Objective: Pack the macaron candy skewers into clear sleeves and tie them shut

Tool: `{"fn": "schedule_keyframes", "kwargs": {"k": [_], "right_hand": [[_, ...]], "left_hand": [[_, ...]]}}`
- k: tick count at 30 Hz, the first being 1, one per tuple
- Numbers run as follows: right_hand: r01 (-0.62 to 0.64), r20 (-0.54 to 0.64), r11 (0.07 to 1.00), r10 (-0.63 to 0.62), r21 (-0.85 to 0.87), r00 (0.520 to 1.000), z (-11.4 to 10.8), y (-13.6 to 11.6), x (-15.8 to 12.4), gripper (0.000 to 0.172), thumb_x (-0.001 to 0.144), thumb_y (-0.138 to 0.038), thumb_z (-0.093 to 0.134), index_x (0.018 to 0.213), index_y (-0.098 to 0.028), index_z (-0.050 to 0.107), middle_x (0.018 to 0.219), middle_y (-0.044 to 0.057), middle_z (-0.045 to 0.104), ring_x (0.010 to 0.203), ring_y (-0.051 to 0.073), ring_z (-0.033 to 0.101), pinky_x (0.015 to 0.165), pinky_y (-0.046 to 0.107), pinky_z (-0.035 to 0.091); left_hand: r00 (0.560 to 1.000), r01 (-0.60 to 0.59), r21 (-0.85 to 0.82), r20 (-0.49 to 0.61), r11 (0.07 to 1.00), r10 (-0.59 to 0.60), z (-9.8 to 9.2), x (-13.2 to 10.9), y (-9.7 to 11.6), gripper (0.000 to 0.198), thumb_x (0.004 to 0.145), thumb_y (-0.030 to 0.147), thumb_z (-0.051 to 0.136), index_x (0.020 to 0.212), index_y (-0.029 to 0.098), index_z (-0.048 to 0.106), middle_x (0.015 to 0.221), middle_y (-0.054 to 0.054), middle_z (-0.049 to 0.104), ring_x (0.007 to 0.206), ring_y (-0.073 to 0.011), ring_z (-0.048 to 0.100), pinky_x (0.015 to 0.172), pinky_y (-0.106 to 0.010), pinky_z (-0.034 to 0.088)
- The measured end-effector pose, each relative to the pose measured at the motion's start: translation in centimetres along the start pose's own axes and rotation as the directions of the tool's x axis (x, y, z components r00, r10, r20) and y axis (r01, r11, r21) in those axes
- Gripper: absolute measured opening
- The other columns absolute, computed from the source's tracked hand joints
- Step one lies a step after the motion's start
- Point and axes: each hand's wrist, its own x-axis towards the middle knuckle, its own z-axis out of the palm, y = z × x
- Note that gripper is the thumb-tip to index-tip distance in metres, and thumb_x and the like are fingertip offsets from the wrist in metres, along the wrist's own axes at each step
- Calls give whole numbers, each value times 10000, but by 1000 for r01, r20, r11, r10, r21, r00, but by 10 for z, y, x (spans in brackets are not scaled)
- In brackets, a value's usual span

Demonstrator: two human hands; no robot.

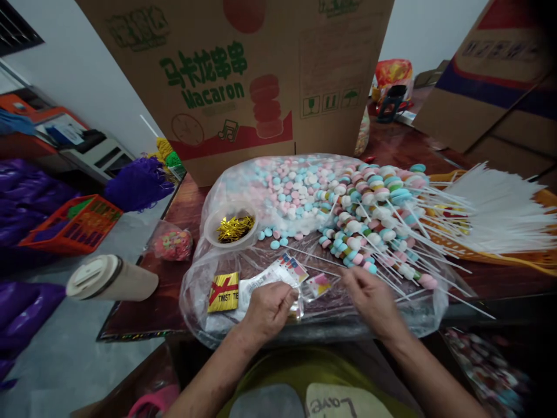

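My left hand [270, 306] is closed at the front of the table, its thumb and fingers pinched on a clear plastic bag [298, 307]. Across from it, my right hand [371, 299] has its fingertips pressed together by the ends of thin white sticks; what they hold is too small to make out. A small printed packet [319, 284] lies between the two hands. Beyond the right hand, skewers of pink, blue and white candies [374, 215] are piled up. Printed bags [274, 277] and a yellow twist tie pack [223, 292] lie beside my left hand.
Loose pastel candies [296, 186] cover a plastic sheet before a large cardboard box [243, 87]. A bowl [230, 238] holds gold ties. White sticks fill an orange basket [539, 255] at right. A cup [112, 278] and a candy bag [173, 244] are at left.
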Motion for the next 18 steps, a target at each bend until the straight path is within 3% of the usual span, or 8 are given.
{"fn": "schedule_keyframes", "kwargs": {"k": [2,4,6,7,10,13,15,18], "right_hand": [[20,-175,922,-95,-387,980,-17,26,-1,347,837,-436,419,605,-186,479,593,18,461,588,159,435,564,285,342],[69,-68,698,-167,-712,984,-31,51,-1,261,816,-374,464,697,-167,569,693,84,547,680,228,500,610,338,363],[119,45,517,-154,-848,987,-40,68,-3,204,815,-277,458,725,-169,607,732,108,585,700,261,534,610,364,375],[141,74,478,-158,-867,985,-44,73,-4,207,817,-239,444,719,-174,614,728,106,596,683,257,544,606,367,384],[229,77,519,-298,-824,951,-56,77,-9,224,830,-207,410,802,-174,629,786,110,634,700,236,579,663,364,436],[393,38,617,-507,-682,861,-71,68,-16,238,847,-244,413,982,-181,598,890,116,660,784,221,613,764,336,460],[483,26,677,-566,-556,824,-77,57,-21,246,844,-258,440,1048,-227,574,910,82,672,783,200,632,788,314,464],[446,10,775,-495,-448,869,-73,35,-24,239,834,-289,448,1013,-275,605,878,45,677,746,186,638,745,297,480]], "left_hand": [[998,14,-78,-67,997,-19,-2,-3,-5,378,904,308,292,727,156,589,666,-44,591,651,-134,537,624,-236,401],[994,-18,-157,-112,987,0,-6,-5,-10,344,905,288,307,824,148,611,773,-67,640,748,-145,576,701,-248,428],[989,-72,-181,-143,981,47,-11,-7,-14,320,902,274,326,889,144,618,850,-83,662,822,-156,590,760,-265,435],[986,-85,-175,-154,981,58,-13,-7,-16,317,900,274,332,906,144,621,865,-88,667,835,-161,594,770,-273,437],[983,-91,-141,-171,986,66,-20,-10,-19,342,900,297,323,918,146,629,860,-97,673,813,-169,603,754,-288,448],[984,-103,-100,-159,990,86,-27,-12,-20,383,905,321,291,921,144,631,834,-101,672,786,-172,601,742,-298,451],[986,-117,-68,-132,991,107,-32,-11,-20,387,906,321,285,927,149,631,839,-97,674,779,-173,595,742,-305,445],[985,-135,-38,-110,990,130,-38,-10,-17,361,904,306,300,946,156,625,875,-90,677,775,-171,589,744,-308,435]]}}
